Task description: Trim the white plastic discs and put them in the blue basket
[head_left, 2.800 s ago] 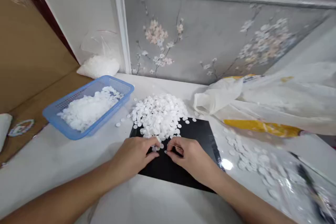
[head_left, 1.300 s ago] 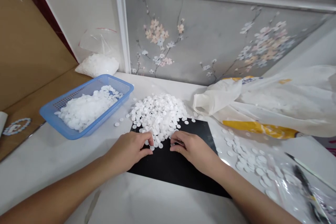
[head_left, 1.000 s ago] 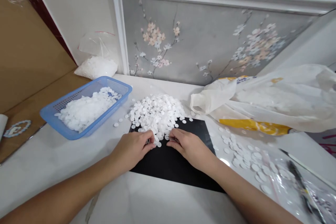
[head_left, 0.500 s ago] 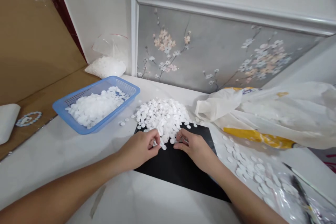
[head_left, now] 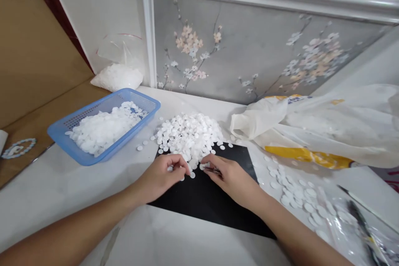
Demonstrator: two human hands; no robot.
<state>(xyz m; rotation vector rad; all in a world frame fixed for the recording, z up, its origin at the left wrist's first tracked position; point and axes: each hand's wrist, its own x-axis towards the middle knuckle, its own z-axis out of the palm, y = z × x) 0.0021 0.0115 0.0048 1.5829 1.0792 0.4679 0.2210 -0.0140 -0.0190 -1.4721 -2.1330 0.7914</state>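
Note:
A heap of small round white discs (head_left: 190, 133) lies over the far edge of a black mat (head_left: 202, 203). At its near left side is my left hand (head_left: 162, 176), thumb and forefinger drawn together in a pinch. Loose discs show around those fingertips, and whatever they pinch is too small to make out. My right hand (head_left: 230, 176), at the heap's near right side, is closed on thin metal tweezers (head_left: 214, 170). A white disc (head_left: 203, 166) is by their tips; whether they grip it cannot be told.
A blue basket (head_left: 79, 158) of white discs stands at left, before a clear bag (head_left: 118, 77) of white pieces. On the right lie a white and yellow plastic bag (head_left: 268, 129), scattered discs (head_left: 299, 193) and a black-handled tool (head_left: 357, 216). A framed flower picture (head_left: 249, 45) leans behind.
The camera view has shifted slightly, moving the basket left in the picture. My right fingers with the tweezers have come a little nearer to my left fingertips.

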